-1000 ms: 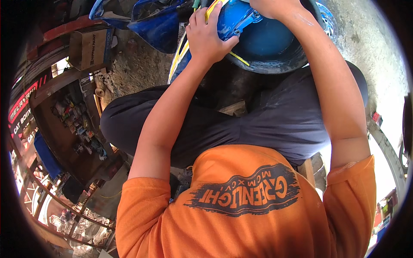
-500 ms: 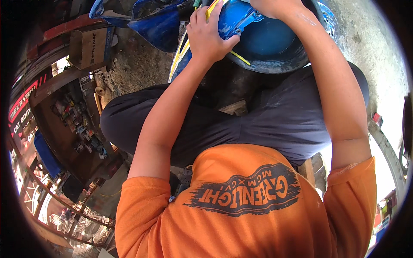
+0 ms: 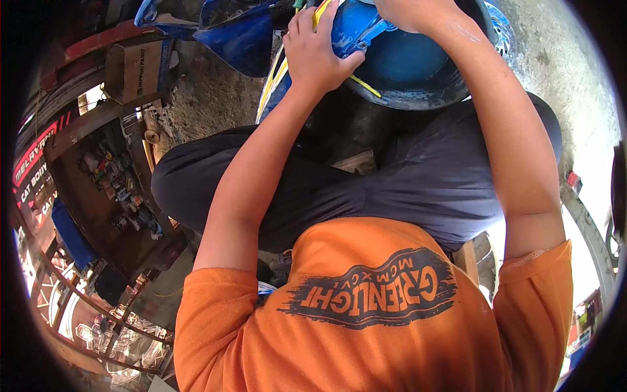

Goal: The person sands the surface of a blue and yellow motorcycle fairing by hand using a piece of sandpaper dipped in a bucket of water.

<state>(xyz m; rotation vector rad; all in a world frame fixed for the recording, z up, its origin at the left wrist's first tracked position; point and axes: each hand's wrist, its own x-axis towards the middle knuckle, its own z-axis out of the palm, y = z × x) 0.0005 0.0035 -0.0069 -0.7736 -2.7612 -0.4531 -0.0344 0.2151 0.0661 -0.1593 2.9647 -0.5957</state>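
Note:
At the top centre, my left hand (image 3: 319, 55) grips a blue plastic panel (image 3: 349, 31) with yellow and white stripes, fingers curled over its left side. My right hand (image 3: 411, 14) reaches to the panel's upper right; its fingertips are cut off by the top edge, and whatever they hold cannot be made out. The panel leans over a dark round basin (image 3: 418, 98) with blue liquid inside. A thin yellow strip (image 3: 366, 87) crosses the basin's lower left. My crossed legs in dark trousers (image 3: 431, 170) lie just below.
More blue body panels (image 3: 232, 39) lie at upper left, near a cardboard box (image 3: 134, 72). A wooden shelf (image 3: 88, 176) of small cluttered items stands on my left. Stained concrete floor (image 3: 548, 72) shows at right; a wooden piece (image 3: 353, 161) lies between my legs.
My right hand has shifted slightly left along the top of the panel. My left hand keeps its grip, with the panel in much the same place.

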